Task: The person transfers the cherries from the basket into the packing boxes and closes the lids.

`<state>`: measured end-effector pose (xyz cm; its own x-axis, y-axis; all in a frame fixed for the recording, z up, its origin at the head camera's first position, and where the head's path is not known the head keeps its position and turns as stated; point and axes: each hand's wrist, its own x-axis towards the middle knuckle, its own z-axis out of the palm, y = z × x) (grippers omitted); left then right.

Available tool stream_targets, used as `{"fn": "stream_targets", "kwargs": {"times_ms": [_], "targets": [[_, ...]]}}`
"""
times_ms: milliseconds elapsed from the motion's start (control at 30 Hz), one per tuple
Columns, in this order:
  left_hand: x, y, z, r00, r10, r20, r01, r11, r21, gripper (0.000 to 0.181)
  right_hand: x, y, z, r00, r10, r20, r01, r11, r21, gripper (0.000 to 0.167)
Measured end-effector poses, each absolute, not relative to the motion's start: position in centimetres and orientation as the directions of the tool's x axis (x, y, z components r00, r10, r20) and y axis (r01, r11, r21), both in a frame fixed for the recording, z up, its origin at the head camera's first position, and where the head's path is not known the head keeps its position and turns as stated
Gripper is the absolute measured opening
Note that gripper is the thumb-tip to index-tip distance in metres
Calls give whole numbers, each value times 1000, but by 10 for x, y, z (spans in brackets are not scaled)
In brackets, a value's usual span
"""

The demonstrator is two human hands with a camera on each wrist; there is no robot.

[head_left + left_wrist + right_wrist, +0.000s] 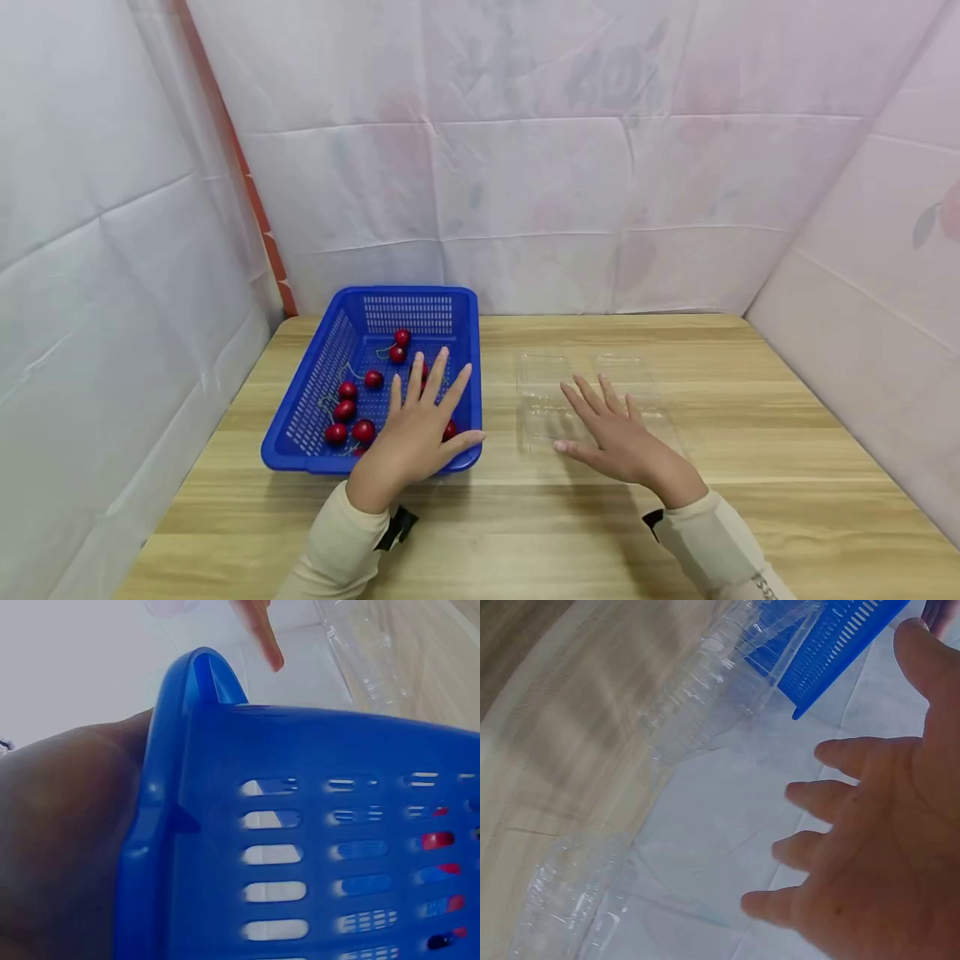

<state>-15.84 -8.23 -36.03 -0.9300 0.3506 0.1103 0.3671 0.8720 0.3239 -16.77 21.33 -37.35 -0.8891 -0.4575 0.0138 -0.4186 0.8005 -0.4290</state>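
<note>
My left hand [412, 433] hovers palm down over the near right part of a blue plastic basket [300, 463], fingers spread and holding nothing. Inside the basket lie several red cherries [345, 410] with thin green stems; the hand hides some of them. To the right, my right hand [622, 442] is held above two clear plastic boxes, its fingers spread apart and straight. One clear box [543, 367] stands nearer the basket, the other clear box [621, 364] farther right, partly hidden by that hand. In the left wrist view the slotted basket wall [315, 750] fills most of the picture.
Everything stands on a light wood-grain table [495, 533]. White cloth sheets hang behind it [525, 183] and along both sides. A red-orange strip [262, 218] runs down the back left corner. Dark straps [397, 527] sit at both cuffs.
</note>
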Motion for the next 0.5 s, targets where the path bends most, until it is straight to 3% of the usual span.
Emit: {"fn": "stream_targets", "kwargs": {"times_ms": [133, 267, 367, 500], "targets": [[-159, -85, -361, -902, 301, 310, 392, 872, 294, 75, -176, 213, -379, -858, -508, 81, -491, 761, -424, 80], [-161, -90, -358, -812, 215, 543, 416, 865, 279, 51, -189, 215, -382, -838, -529, 135, -533, 737, -416, 75], [-162, -93, -355, -770, 170, 615, 419, 862, 287, 31, -197, 219, -384, -840, -526, 129, -528, 742, -412, 79], [-163, -97, -354, -765, 155, 625, 408, 868, 283, 18, -206, 225, -390, -850, -523, 62, -493, 749, -443, 89]]}}
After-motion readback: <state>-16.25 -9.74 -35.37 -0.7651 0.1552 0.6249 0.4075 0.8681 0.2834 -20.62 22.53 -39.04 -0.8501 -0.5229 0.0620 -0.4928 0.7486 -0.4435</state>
